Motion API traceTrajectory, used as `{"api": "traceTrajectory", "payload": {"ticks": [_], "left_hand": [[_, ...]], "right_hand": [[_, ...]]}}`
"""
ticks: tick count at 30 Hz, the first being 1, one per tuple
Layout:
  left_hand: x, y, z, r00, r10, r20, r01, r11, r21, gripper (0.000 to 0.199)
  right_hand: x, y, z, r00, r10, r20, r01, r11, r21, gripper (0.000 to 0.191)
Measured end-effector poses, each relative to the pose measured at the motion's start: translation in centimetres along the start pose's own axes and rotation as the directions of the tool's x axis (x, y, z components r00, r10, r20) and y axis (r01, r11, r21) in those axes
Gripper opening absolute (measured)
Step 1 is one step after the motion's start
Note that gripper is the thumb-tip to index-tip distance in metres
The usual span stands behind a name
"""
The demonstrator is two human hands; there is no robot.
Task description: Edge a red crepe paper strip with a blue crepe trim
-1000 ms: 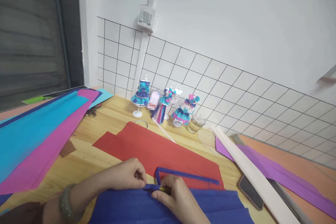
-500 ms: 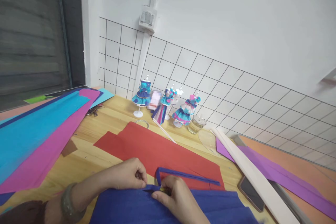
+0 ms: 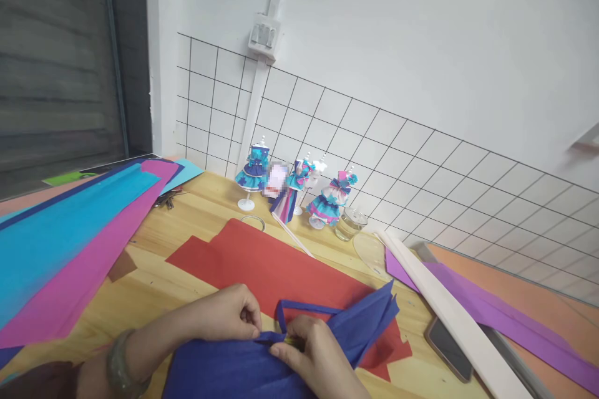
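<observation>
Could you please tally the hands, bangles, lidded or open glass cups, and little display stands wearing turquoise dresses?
Hands: 2
Bangle: 1
Glass cup: 1
Stands in turquoise dresses: 3
Total: 7

Head-worn camera looks forward, down at hands [image 3: 229, 315].

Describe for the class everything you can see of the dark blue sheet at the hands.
The dark blue sheet looks like thin, matte paper, softly creased. It spreads across the near side of the wooden table, its lower part outside the picture. The left hand pinches its top edge; the right hand, holding a mostly hidden yellow item, touches it close by. Beyond that hand, a pointed, folded flap overlaps the red sheet in view.
</observation>
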State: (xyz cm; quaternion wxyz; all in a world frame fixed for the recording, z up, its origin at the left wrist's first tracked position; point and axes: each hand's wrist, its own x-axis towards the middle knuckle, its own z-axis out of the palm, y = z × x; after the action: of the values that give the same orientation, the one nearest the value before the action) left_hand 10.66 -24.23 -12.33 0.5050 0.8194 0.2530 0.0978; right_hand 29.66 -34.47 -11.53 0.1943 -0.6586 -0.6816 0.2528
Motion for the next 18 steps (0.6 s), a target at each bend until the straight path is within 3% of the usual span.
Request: {"api": "traceTrajectory", "payload": {"ticks": [18], "left_hand": [[0.00,0.06,-0.01,1.000,0.005,0.008,-0.005,1.000,-0.014,0.019]], "right_hand": [[0.09,-0.06,0.00,1.000,0.012,0.005,-0.012,1.000,0.002,0.031]]}}
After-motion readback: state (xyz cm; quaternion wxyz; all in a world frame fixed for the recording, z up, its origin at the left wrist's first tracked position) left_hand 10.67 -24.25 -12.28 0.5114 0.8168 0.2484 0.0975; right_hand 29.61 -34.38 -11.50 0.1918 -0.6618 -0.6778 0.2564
